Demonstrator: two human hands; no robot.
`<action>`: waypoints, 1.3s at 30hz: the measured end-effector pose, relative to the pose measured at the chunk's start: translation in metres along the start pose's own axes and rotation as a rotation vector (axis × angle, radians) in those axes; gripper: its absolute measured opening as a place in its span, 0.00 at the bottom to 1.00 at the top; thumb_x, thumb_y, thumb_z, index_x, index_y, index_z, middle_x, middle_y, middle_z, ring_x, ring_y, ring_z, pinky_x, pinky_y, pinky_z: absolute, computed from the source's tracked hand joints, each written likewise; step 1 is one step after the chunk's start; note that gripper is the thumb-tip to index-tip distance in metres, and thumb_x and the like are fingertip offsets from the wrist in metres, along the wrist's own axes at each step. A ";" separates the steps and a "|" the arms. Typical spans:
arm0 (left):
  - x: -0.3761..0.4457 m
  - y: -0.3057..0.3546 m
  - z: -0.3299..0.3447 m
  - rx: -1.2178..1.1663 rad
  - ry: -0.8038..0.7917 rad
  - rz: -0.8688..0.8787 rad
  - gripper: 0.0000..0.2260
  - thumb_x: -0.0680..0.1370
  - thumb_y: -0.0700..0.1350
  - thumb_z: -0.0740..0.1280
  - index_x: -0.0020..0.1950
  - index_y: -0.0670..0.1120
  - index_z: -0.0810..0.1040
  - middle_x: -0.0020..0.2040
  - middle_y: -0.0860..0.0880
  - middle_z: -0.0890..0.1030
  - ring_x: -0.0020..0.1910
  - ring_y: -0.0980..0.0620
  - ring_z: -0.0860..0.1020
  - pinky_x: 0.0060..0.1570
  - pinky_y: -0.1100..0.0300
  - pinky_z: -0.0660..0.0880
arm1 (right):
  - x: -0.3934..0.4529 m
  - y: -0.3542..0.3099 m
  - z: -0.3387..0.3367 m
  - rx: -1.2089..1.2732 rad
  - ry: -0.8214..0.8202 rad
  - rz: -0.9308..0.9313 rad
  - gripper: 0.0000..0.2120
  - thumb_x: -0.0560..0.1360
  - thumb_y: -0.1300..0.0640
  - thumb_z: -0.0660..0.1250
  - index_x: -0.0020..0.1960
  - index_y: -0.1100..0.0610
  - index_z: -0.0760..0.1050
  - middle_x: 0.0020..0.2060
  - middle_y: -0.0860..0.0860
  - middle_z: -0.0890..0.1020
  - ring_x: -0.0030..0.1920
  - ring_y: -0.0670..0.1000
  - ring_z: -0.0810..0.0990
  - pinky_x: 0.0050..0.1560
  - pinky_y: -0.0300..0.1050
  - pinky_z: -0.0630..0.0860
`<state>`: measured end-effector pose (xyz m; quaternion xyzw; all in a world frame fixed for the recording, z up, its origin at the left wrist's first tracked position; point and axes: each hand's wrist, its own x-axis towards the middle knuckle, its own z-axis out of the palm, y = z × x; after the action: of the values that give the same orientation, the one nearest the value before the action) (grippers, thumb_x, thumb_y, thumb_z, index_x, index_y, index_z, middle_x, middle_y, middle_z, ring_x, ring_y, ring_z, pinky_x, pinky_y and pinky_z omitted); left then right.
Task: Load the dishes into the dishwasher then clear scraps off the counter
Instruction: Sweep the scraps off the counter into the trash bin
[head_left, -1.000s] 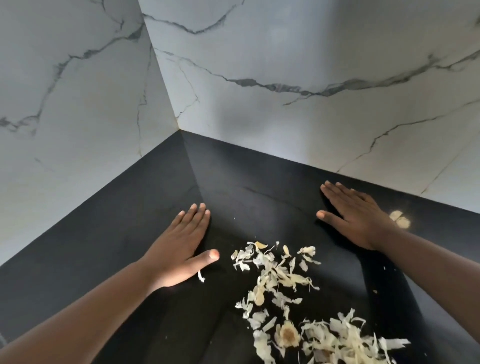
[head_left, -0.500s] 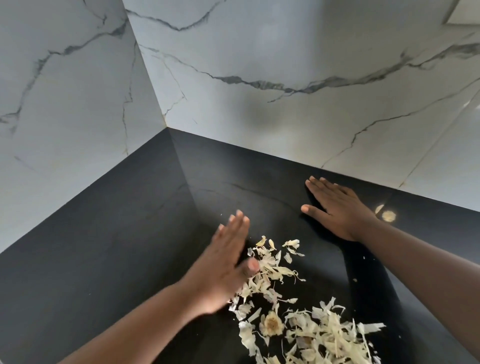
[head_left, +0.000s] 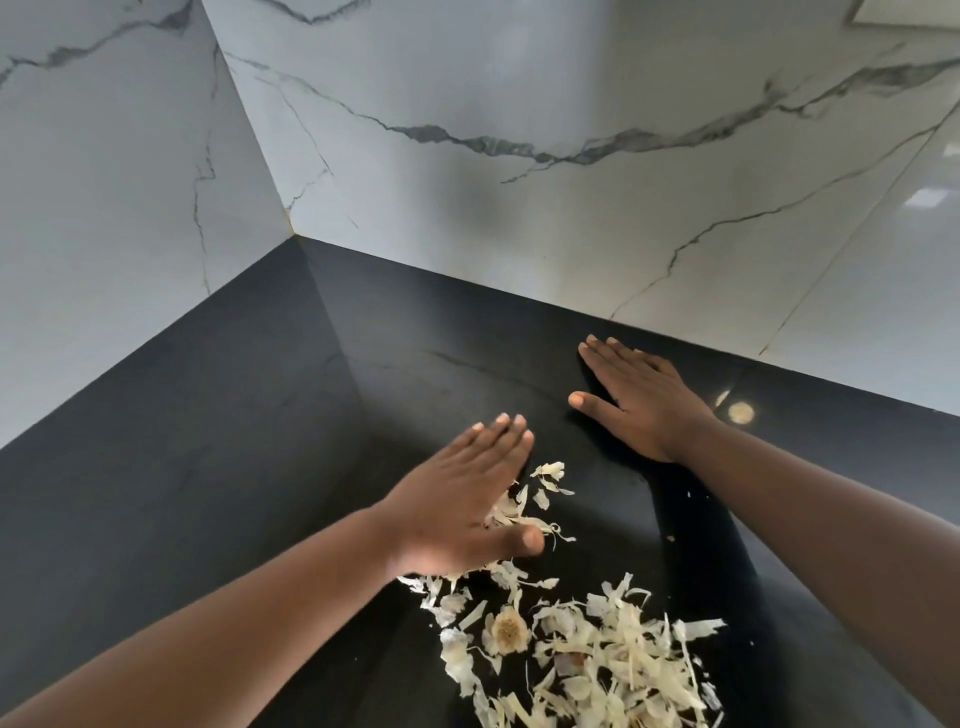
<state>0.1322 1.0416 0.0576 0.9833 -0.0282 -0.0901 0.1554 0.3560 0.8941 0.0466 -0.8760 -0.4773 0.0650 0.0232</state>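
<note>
Garlic peel scraps (head_left: 582, 644) strewn on black counter (head_left: 182, 467), near-centre. Left hand (head_left: 467, 499) flat, fingers straight, edge against scraps, gripping nothing. Right hand (head_left: 639, 400) flat, palm down on counter beyond pile. Marble wall (head_left: 519, 130) behind.

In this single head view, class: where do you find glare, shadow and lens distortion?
Head view: glare spots shine on the black counter beside the right hand and on the marble wall; a soft shadow darkens the wall's middle; the wide lens bends the wall lines; the left hand over the scraps looks slightly blurred.
</note>
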 end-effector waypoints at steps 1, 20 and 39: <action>0.000 0.011 0.003 -0.030 -0.008 0.034 0.53 0.60 0.79 0.29 0.77 0.48 0.36 0.76 0.51 0.35 0.73 0.59 0.31 0.71 0.62 0.31 | 0.000 0.000 0.000 0.000 0.001 0.001 0.37 0.76 0.32 0.40 0.79 0.50 0.43 0.78 0.46 0.45 0.77 0.44 0.42 0.75 0.46 0.43; -0.126 -0.058 0.001 -0.360 0.433 -0.552 0.45 0.63 0.80 0.37 0.73 0.58 0.56 0.74 0.60 0.54 0.75 0.63 0.47 0.67 0.74 0.37 | -0.002 0.002 0.000 0.015 -0.022 0.010 0.34 0.79 0.35 0.42 0.79 0.51 0.43 0.78 0.46 0.45 0.77 0.45 0.42 0.75 0.46 0.43; -0.181 0.076 0.065 0.006 0.224 -0.613 0.47 0.62 0.75 0.25 0.74 0.47 0.32 0.74 0.49 0.31 0.73 0.50 0.30 0.72 0.57 0.32 | -0.122 -0.089 -0.018 0.590 -0.229 0.138 0.32 0.80 0.37 0.46 0.75 0.56 0.64 0.75 0.52 0.63 0.75 0.50 0.61 0.73 0.46 0.55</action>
<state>-0.0595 0.9646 0.0513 0.9503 0.2862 -0.0239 0.1205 0.2193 0.8401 0.0850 -0.8488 -0.3770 0.3000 0.2179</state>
